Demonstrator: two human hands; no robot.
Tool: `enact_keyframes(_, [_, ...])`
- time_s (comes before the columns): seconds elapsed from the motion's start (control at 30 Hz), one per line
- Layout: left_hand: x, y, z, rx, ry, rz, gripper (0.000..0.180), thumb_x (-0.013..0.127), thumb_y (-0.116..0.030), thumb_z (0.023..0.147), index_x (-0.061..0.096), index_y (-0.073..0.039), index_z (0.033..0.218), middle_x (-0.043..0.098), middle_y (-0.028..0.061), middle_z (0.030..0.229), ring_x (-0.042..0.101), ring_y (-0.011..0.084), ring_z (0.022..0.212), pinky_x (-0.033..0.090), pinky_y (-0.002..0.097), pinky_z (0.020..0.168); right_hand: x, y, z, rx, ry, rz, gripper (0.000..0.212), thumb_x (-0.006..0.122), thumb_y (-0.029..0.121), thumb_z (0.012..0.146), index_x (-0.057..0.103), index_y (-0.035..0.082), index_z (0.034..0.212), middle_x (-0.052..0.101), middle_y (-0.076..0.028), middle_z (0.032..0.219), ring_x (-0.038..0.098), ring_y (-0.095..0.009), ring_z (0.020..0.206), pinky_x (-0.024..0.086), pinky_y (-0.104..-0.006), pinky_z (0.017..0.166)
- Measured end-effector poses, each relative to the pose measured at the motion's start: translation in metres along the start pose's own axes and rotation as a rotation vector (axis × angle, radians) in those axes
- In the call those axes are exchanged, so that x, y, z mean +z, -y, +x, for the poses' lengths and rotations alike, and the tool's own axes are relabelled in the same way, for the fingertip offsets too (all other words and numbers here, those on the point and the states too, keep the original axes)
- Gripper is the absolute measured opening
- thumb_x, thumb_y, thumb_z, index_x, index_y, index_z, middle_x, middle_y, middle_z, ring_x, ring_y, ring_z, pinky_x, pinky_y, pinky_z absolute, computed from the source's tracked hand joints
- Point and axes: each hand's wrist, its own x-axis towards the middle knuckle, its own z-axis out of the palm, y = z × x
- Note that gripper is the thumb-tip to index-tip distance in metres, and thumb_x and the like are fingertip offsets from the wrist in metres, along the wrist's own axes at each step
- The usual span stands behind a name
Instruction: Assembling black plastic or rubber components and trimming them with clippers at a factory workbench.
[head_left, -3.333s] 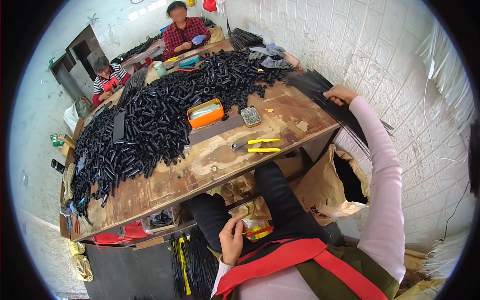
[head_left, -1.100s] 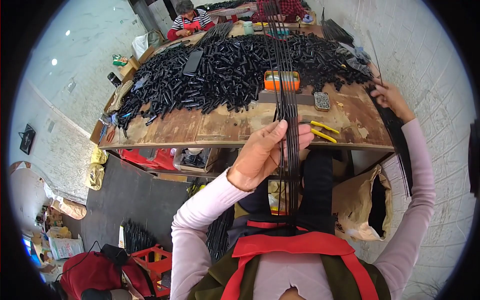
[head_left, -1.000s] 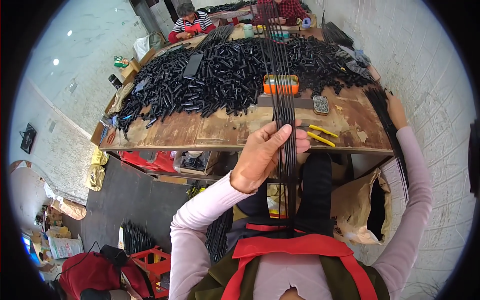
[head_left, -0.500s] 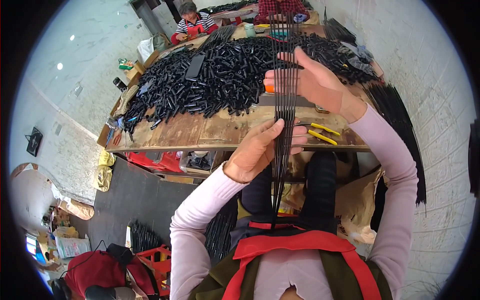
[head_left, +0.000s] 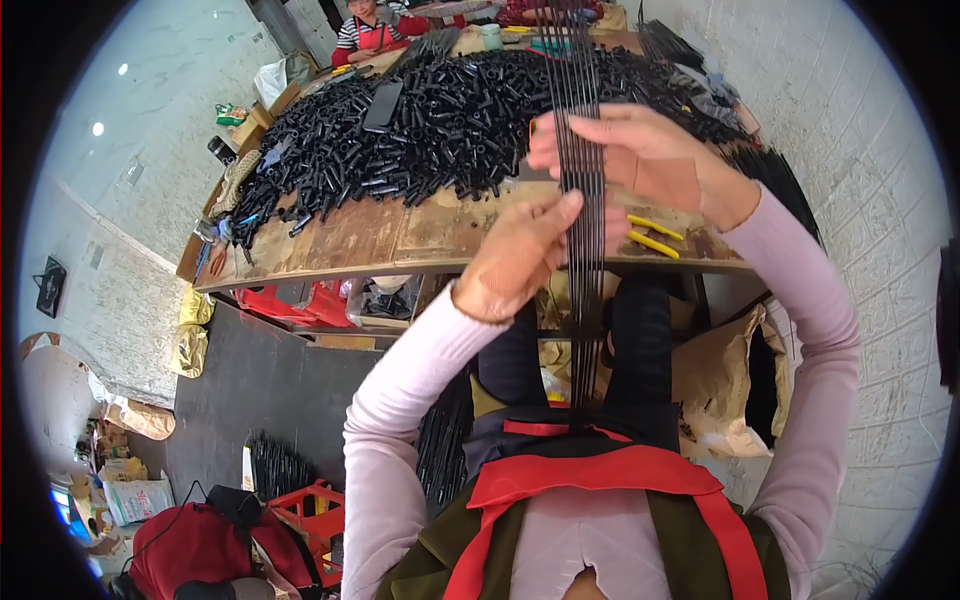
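A bundle of long thin black rods stands roughly upright before me, its lower end down at my lap by the red-trimmed apron. My left hand grips it around the middle, thumb in front and fingers behind. Higher up, my right hand is closed around the same rods, its thumb across the front and fingertips showing on the far side. Tape or a pad covers part of each hand near the wrist. Yellow-handled pliers lie on the wooden workbench just beyond the bundle.
A broad heap of short black tubes covers much of the bench, with a dark phone-like slab on top. More black rods hang at the right edge by the wall. A paper sack stands below. A co-worker sits opposite.
My right hand has turned and closed from an open, raised palm onto the rods. Both hands are slightly higher in the picture; the bundle's lower end has shifted right. The view has tilted down.
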Motion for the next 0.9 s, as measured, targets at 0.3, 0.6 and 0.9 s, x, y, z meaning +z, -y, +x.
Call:
enact_keyframes(0.3, [-0.061,0.051,0.014,-0.004,0.121,-0.475,0.053,0.03,-0.041,0.105,0.039,-0.001,0.139,0.056,0.0187,0.131,0.057,0.0311,0.12,0.045,0.0448,0.104,0.027,-0.049,-0.024,-0.091,-0.208,-0.441,0.022,0.061,0.016,0.095,0.066,0.001,0.111,0.071,-0.007,0.099,0.066,-0.012,0.09,0.054,-0.0268,0.082])
enact_keyframes(0.6, [-0.15,0.052,0.14,-0.307,0.051,-0.427,0.062,0.036,-0.048,0.102,0.041,0.003,0.138,0.05,0.0244,0.136,0.05,0.0342,0.127,0.038,0.0469,0.109,-0.021,-0.169,-0.017,-0.008,-0.168,-0.51,0.019,0.063,0.01,0.092,0.069,0.0,0.107,0.073,-0.009,0.096,0.067,-0.011,0.087,0.052,-0.0255,0.079])
enact_keyframes(0.9, [-0.153,0.052,0.035,-0.097,-0.091,0.223,0.035,0.067,0.0,0.087,0.062,0.002,0.121,0.068,0.0101,0.113,0.065,0.0152,0.102,0.055,0.0262,0.082,-0.06,-0.201,0.008,-0.051,-0.28,-0.591,0.022,0.063,0.011,0.092,0.066,0.001,0.112,0.067,-0.009,0.079,0.063,-0.011,0.071,0.051,-0.0283,0.066])
